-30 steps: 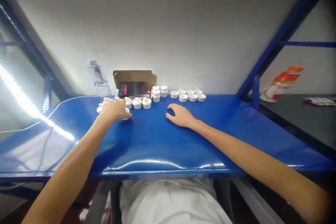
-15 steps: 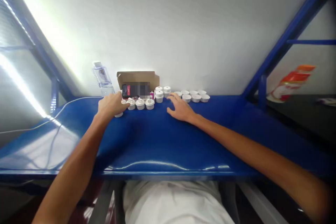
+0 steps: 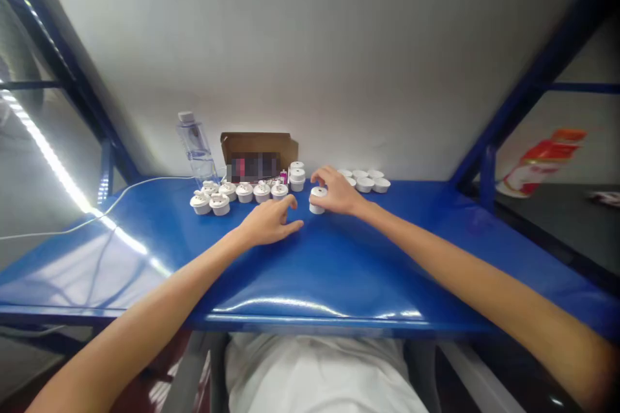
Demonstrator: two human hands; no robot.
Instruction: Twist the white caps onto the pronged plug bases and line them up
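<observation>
Pinching white pot (image 3: 317, 209), right hand (image 3: 340, 192), part-hiding bowls (image 3: 365, 185); left hand (image 3: 267, 221) spread, bottle (image 3: 197, 151) beyond

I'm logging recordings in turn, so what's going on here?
A person's right hand grips a small round white container over the blue tabletop. The open left hand is near it, holding nothing visible. Round white knob-topped containers stand to the left; shallow round white cups stand near the pale wall to the right, partly hidden.
</observation>
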